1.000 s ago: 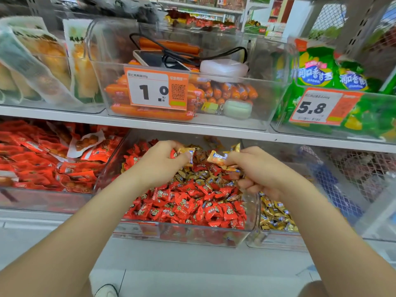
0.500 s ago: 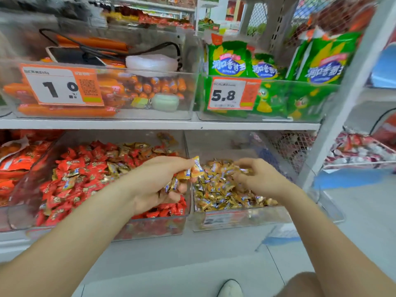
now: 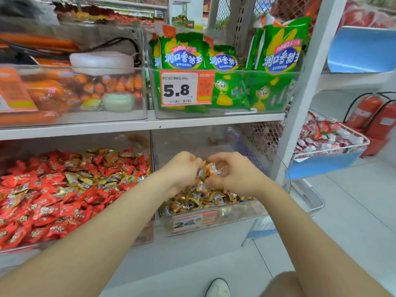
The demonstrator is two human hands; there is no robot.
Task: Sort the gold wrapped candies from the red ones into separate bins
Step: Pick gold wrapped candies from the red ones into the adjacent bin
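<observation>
Currently | left bin [image 3: 147, 234]: red candies [image 3: 53, 206] (some gold) | right bin [image 3: 235, 215]: gold candies [image 3: 192, 198]

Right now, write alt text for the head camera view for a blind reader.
The left hand and right hand hold gold candies over the clear gold-candy bin. The left bin holds red candies mixed with gold ones. Green snack bags sit above.

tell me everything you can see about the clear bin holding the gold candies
The gold-candy bin is a clear plastic, open-topped box on the lower shelf, right of the mixed bin. It is part-filled with gold wrapped candies. An orange and white price label sits on its front wall. The left hand and right hand hold some above it, not plainly touching its walls.
</observation>
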